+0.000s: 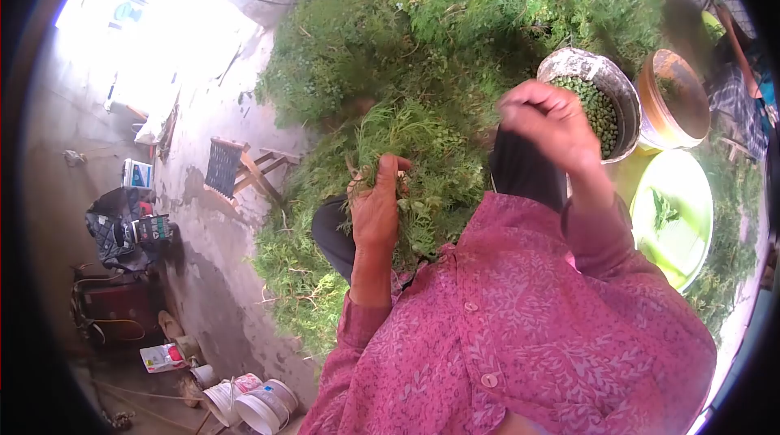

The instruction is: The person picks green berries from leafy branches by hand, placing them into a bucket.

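My left hand (377, 206) is closed around a leafy evergreen sprig (375, 136), in front of a large heap of cut evergreen branches (439, 53). My right hand (561, 122) is raised at the near left side of a stained white bucket (629, 98). Its fingers are curled together and partly blurred, so anything between them is hidden. Small green cones (600, 114) fill much of that bucket.
A yellowish bucket (682, 102) and a bright green basin (700, 199) with a sprig inside stand at right. Another person's checked clothing (735, 102) shows at the right edge. A folding stool (227, 167) and white pails (268, 406) are at left.
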The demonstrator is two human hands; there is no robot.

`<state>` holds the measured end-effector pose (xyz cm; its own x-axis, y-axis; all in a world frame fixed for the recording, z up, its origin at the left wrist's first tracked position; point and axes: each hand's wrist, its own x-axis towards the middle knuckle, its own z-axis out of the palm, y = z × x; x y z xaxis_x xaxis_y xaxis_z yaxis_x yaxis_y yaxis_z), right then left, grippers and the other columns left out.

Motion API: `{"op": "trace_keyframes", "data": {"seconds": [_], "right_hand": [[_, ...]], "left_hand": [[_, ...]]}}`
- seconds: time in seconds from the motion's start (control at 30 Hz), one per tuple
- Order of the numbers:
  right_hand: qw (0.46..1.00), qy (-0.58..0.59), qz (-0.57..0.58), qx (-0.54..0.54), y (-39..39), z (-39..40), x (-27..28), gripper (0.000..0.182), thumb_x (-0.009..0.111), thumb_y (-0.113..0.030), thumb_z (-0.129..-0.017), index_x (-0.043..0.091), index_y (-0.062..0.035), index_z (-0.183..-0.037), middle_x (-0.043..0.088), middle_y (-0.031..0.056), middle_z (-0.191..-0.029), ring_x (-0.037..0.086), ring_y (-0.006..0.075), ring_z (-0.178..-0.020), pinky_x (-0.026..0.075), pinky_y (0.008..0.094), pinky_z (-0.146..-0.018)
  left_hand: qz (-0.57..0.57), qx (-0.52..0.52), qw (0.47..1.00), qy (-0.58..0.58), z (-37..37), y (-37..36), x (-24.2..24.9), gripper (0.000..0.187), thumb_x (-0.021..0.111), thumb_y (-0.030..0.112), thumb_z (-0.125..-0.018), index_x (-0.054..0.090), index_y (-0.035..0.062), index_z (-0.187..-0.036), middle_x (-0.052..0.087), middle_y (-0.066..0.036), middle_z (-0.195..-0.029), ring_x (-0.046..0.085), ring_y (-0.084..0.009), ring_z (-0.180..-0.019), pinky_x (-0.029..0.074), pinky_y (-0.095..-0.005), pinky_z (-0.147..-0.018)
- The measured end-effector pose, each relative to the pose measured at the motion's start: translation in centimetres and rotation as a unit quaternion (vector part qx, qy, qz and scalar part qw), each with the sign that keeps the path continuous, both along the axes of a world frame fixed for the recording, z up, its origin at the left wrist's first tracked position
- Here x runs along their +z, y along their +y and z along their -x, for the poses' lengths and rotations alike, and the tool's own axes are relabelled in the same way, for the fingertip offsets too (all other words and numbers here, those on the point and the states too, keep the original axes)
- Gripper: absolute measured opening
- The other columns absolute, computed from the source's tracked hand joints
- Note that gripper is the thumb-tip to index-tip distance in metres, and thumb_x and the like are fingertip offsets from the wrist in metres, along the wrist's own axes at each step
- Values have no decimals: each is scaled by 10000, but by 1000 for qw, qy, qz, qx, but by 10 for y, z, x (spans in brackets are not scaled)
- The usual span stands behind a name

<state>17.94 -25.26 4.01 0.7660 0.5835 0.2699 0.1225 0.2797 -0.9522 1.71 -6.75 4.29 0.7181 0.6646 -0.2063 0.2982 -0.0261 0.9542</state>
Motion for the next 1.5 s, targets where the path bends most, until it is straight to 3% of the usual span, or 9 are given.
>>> {"op": "trace_keyframes", "data": {"seconds": [0.07, 0.13, 0.33, 1.17, 1.27, 1.33, 1.37, 1.43, 1.5], "right_hand": [[995, -11, 26, 96, 17, 29, 24, 43, 644, -37, -774, 619, -23, -806, 596, -3, -744, 544, 62, -680, 445, 206, -594], [969, -217, 75, 95, 32, 46, 32, 158, 697, -72, -715, 612, -17, -836, 591, 59, -761, 559, 131, -681, 437, 250, -599], [919, -320, 196, 121, 54, 68, 14, 286, 734, -118, -618, 590, -41, -852, 541, 106, -785, 538, 295, -739, 427, 381, -616], [913, -377, 147, 50, 59, 71, 3, 232, 685, -243, -669, 555, -57, -717, 509, 91, -648, 536, 313, -638, 406, 416, -591], [914, -373, 147, 63, 57, 64, 2, 203, 658, -214, -715, 565, -45, -778, 537, 106, -680, 561, 252, -618, 412, 386, -541], [984, -125, 107, 68, 52, 56, 3, 159, 624, -166, -752, 579, -57, -859, 583, 78, -733, 586, 164, -647, 423, 327, -488], [984, -125, 108, 69, 50, 47, 6, 159, 624, -166, -752, 579, -57, -859, 583, 78, -733, 586, 164, -647, 423, 327, -488], [952, 279, -65, 105, 44, 30, 12, 157, 594, -140, -794, 574, -59, -926, 601, 43, -792, 588, 111, -707, 432, 258, -481], [956, 257, -18, 139, 31, 26, 1, 181, 602, -144, -796, 566, -55, -950, 598, 35, -824, 592, 119, -716, 441, 246, -498]], "left_hand": [[-8, 4, 1000, -21, -1, 0, -7, 344, 506, 338, -906, 635, 35, -806, 558, 17, -743, 490, -91, -701, 386, -265, -659], [-16, 8, 999, -42, -3, -1, -11, 337, 508, 329, -908, 635, 32, -812, 573, 10, -755, 503, -100, -725, 394, -270, -692], [-22, 12, 997, -67, 0, 1, -12, 318, 530, 316, -899, 633, 29, -811, 595, -1, -772, 513, -90, -739, 401, -261, -707], [-17, -11, 997, -74, 8, -4, -14, 197, 568, 193, -884, 636, 12, -847, 599, 16, -731, 494, -54, -652, 406, -223, -572], [-25, 2, 997, -80, 7, -8, -8, 198, 579, 200, -875, 636, 14, -839, 591, 4, -702, 489, -59, -642, 400, -228, -569], [-17, 19, 996, -87, 6, -8, -9, 200, 588, 207, -870, 637, 17, -833, 587, -8, -687, 488, -64, -640, 398, -231, -574], [-39, 28, 996, -74, 8, 0, -15, 208, 596, 218, -864, 636, 18, -827, 582, -14, -682, 490, -67, -645, 396, -232, -583], [-62, 38, 996, -59, 12, 8, -19, 216, 604, 229, -859, 635, 19, -821, 578, -20, -676, 492, -71, -649, 394, -232, -592], [-33, 54, 997, -33, 12, 12, -18, 229, 612, 242, -853, 632, 17, -822, 580, -15, -693, 497, -79, -658, 394, -232, -610]]}}
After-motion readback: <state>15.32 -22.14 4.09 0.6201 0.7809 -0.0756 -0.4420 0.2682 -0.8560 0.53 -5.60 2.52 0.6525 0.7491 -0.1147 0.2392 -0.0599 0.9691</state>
